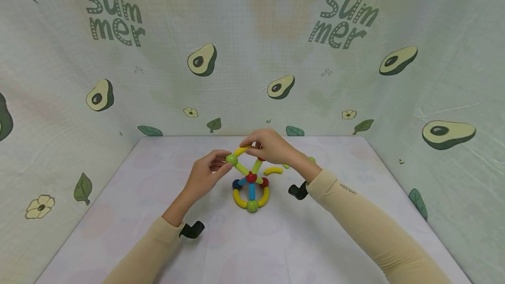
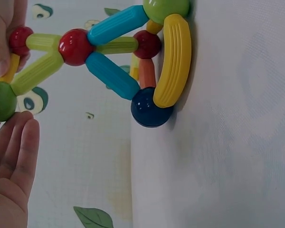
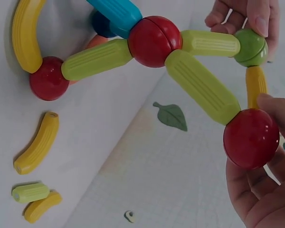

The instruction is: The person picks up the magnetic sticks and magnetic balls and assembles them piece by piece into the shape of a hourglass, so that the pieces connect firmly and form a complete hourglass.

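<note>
A toy frame of ribbed rods and balls stands on the table, with a red ball (image 1: 251, 177) at its centre. Blue rods (image 2: 113, 76) run down to a base of curved yellow rods (image 1: 238, 198), a dark blue ball (image 2: 151, 108) and a green ball (image 1: 252, 206). Two light green rods (image 3: 202, 86) rise from the centre. My left hand (image 1: 205, 171) pinches the upper green ball (image 1: 231, 159) between thumb and fingers. My right hand (image 1: 271, 146) grips the upper curved yellow rod (image 3: 255, 86), its fingers also around the upper red ball (image 3: 251, 138). That rod spans the two upper balls.
Behind the frame on the right lie a loose curved yellow rod (image 1: 273, 171), a short light green rod (image 3: 31, 192) and another yellow rod (image 3: 42, 207). A green ball (image 1: 312, 160) shows past the right forearm. A printed cloth (image 1: 244, 25) hangs behind the table.
</note>
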Demonstrator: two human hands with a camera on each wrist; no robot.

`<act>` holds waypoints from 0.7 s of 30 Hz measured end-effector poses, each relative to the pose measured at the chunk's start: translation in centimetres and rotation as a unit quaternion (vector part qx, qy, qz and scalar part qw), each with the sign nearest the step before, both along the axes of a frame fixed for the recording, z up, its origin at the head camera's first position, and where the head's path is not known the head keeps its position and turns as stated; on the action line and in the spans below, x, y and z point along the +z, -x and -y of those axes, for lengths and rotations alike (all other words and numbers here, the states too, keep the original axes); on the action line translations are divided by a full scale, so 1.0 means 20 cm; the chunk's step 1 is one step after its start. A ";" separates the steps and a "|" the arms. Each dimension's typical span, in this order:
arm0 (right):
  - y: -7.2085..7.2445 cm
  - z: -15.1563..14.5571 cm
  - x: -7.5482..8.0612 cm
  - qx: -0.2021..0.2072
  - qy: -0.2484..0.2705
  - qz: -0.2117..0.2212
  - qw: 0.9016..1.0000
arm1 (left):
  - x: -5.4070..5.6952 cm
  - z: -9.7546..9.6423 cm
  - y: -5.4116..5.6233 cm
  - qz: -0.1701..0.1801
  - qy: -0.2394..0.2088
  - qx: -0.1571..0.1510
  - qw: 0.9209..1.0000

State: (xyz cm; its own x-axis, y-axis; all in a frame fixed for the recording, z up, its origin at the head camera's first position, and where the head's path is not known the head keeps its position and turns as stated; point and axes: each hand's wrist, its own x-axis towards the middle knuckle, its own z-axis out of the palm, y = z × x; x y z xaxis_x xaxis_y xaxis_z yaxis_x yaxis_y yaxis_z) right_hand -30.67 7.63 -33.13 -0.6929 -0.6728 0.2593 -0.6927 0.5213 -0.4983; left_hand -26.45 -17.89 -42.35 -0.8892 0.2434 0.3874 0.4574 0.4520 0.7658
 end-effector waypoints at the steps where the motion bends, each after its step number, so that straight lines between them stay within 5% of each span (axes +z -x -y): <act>1: 0.00 0.00 0.00 0.000 0.000 0.000 1.000 | 0.00 0.00 0.00 -0.001 0.000 -0.001 1.000; 21: -0.01 -0.12 -0.05 0.025 -0.006 0.023 0.999 | 0.00 -0.02 0.00 -0.003 0.020 -0.013 1.000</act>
State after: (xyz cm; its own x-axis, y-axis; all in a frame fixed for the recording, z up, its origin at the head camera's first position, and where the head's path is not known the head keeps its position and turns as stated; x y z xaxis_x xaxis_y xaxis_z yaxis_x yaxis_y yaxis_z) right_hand -30.44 10.11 -34.19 -0.6693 -0.7100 0.2192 -0.6944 0.4928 -0.5244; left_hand -26.43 -17.57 -42.35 -0.8799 0.2813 0.3829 0.4742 0.4710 0.7438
